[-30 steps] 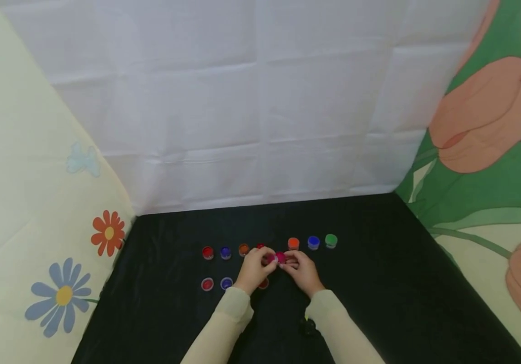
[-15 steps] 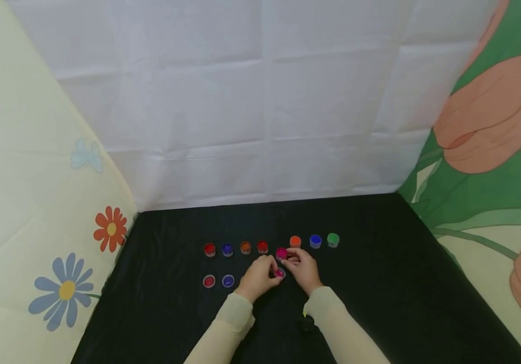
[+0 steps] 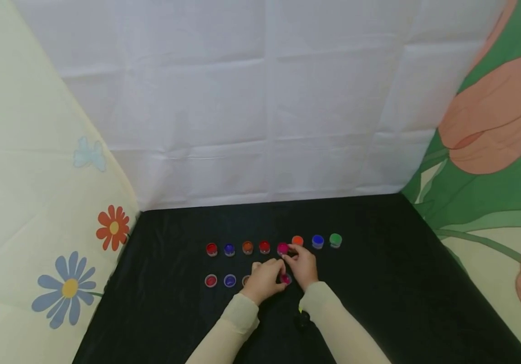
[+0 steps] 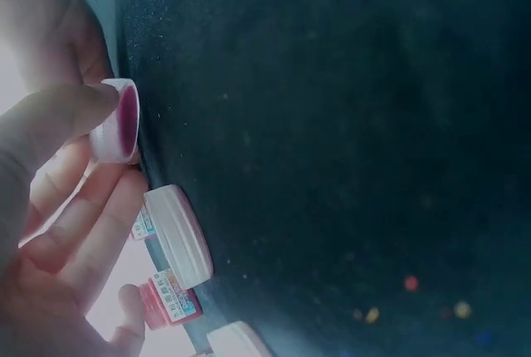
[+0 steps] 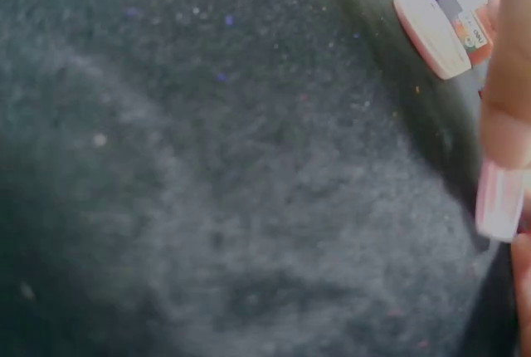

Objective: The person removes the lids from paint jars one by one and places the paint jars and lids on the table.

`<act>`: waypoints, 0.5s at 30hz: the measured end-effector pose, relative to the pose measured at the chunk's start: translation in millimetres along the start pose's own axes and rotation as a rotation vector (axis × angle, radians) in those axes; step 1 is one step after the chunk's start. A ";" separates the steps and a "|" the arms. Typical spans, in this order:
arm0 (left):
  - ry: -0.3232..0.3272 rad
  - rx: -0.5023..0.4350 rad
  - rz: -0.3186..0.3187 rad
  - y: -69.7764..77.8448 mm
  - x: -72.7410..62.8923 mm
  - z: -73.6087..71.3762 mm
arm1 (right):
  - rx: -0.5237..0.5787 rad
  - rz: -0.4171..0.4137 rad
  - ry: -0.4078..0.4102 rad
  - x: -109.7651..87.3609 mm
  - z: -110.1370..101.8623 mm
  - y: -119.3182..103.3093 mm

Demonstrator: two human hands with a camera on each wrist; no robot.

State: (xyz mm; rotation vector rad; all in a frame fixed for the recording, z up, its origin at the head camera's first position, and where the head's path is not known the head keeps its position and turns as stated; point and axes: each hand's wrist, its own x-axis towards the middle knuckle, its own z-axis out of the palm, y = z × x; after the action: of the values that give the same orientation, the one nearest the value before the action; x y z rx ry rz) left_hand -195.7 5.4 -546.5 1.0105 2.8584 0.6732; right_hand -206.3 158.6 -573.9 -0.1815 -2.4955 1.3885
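Thumb and fingers of my left hand (image 3: 264, 281) pinch a small lid (image 4: 114, 124) by its rim, its pink-stained inside facing outward in the left wrist view. In the head view that lid is low over the black cloth, at the right end of a front row of lids. My right hand (image 3: 303, 266) holds a small open pot of magenta paint (image 3: 283, 248) between thumb and forefinger. It stands at the right end of a back row beside a red paint pot (image 3: 264, 246). The left hand covers part of the front row.
Other open pots, red (image 3: 212, 249), blue (image 3: 229, 249) and orange (image 3: 248, 247), continue the back row leftward. Before them lie a red-stained lid (image 3: 211, 280) and a blue-stained lid (image 3: 230, 280). Orange (image 3: 297, 240), blue (image 3: 317, 241) and green (image 3: 335, 240) pots stand behind the right hand.
The hands were together at the magenta pot; the left has since drawn the lid away, toward the body and down. The right hand has shifted the pot slightly back, into line with the row.
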 end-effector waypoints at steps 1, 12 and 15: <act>-0.006 0.007 -0.004 0.3 0.1 0.5 | -0.011 -0.005 0.006 0.8 0.7 -0.4; -0.018 0.059 0.006 1.0 -0.5 6.2 | -0.059 0.005 0.077 4.9 6.1 -4.6; -0.022 0.068 0.014 1.1 -0.8 6.4 | -0.081 0.007 0.086 5.2 7.0 -5.5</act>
State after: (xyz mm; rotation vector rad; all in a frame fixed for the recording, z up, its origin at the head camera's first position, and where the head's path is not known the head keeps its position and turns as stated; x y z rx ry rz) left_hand -193.2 8.2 -552.0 1.0401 2.8759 0.5657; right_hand -213.2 151.2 -571.9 -0.2612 -2.4840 1.2558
